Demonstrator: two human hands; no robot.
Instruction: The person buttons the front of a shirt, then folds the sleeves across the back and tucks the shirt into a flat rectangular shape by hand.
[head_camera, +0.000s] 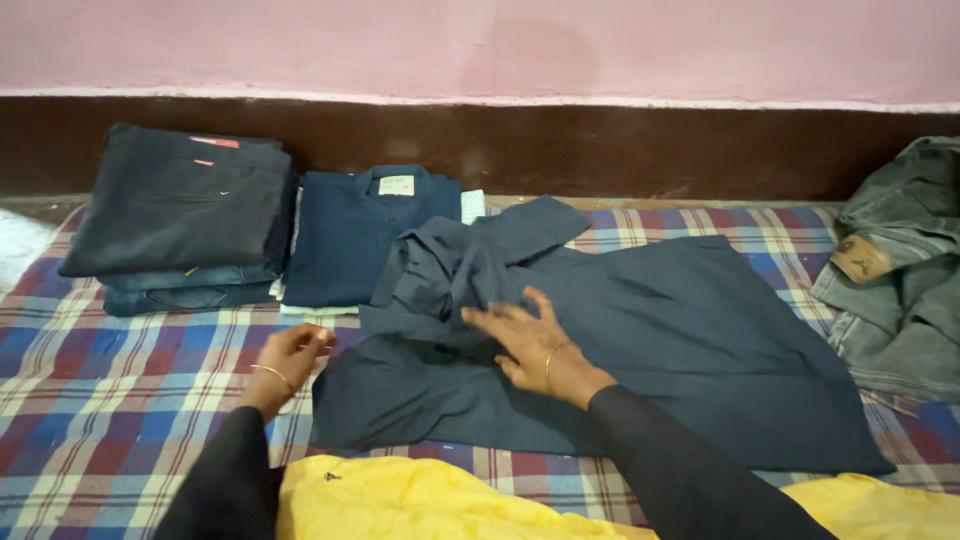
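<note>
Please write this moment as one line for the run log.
left hand: pinches edge of dark blue cloth shirt | right hand: flat on shirt | shirt: spread on checked bedsheet

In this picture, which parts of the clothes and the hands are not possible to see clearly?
Head view:
- Left hand: grip on the dark blue spread shirt is curled and blurred, so it is unclear.
- Grey denim jeans: cut off by the right edge.
- Yellow cloth: cut off by the bottom edge.
- Folded dark trousers stack: lower items covered by the top one.
</note>
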